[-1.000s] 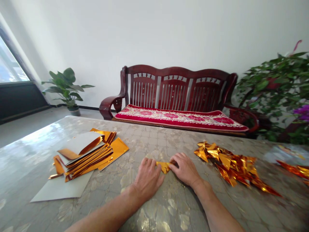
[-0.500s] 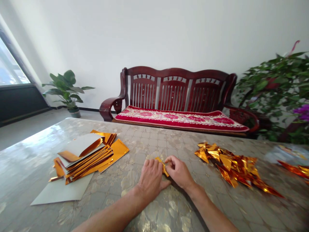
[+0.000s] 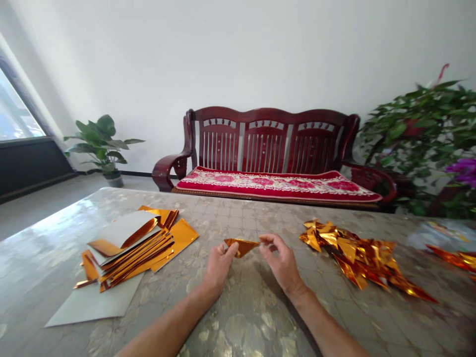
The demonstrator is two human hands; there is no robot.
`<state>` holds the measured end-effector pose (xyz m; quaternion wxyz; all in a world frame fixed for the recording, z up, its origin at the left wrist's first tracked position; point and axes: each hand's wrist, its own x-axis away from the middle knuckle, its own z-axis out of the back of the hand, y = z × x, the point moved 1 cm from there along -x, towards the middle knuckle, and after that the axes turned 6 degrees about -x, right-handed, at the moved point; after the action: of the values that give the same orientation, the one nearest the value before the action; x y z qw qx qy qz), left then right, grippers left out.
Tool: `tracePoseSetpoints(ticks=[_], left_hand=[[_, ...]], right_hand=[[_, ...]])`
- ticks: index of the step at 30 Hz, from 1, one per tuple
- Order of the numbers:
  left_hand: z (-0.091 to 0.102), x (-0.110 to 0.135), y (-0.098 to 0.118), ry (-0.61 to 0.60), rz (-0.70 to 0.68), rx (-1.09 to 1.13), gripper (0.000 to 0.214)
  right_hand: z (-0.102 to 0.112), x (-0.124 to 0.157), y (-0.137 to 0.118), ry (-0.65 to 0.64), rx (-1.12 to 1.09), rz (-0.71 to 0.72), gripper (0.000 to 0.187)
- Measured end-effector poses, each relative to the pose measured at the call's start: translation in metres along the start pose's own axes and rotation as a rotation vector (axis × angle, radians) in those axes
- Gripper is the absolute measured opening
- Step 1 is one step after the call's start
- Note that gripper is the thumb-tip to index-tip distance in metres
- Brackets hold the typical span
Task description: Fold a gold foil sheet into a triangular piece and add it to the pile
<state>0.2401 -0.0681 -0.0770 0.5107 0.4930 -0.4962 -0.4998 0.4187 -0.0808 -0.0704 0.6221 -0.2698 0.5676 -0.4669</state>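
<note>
A small folded piece of gold foil paper (image 3: 244,247), pointed at its ends, is held a little above the middle of the table. My left hand (image 3: 219,265) pinches its left end between thumb and fingers. At its right tip, the curled fingers of my right hand (image 3: 280,263) close on the point. To the left lies a stack of gold foil sheets (image 3: 137,253) with pale backs, some bent over. A heap of folded gold foil pieces (image 3: 357,253) with sharp corners sits to the right.
The table (image 3: 178,317) has a glossy patterned cover. A clear plastic bag (image 3: 442,235) and more orange foil pieces (image 3: 455,258) lie at the right edge. Behind the table stand a wooden bench (image 3: 264,144), a potted plant (image 3: 102,146) and a leafy plant (image 3: 420,134).
Both hands have risen from the tabletop with the gold foil paper. It was pressed flat under the fingers; now it is held between the hands, turned sideways. The hands are further apart.
</note>
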Motion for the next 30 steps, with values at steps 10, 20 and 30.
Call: tracePoseSetpoints(ticks=[10, 20, 30], left_hand=[[-0.005, 0.004, -0.007, -0.117, 0.085, 0.11, 0.049], [0.006, -0.007, -0.014, 0.073, -0.297, -0.096, 0.031], [0.02, 0.001, 0.004, 0.088, -0.743, -0.695, 0.01]], right_hand=[[-0.009, 0.003, 0.004, 0.077, -0.002, -0.022, 0.025], [-0.007, 0.0, 0.005, 0.066, -0.051, -0.072, 0.022], [-0.005, -0.001, 0.003, 0.056, 0.022, -0.013, 0.017]])
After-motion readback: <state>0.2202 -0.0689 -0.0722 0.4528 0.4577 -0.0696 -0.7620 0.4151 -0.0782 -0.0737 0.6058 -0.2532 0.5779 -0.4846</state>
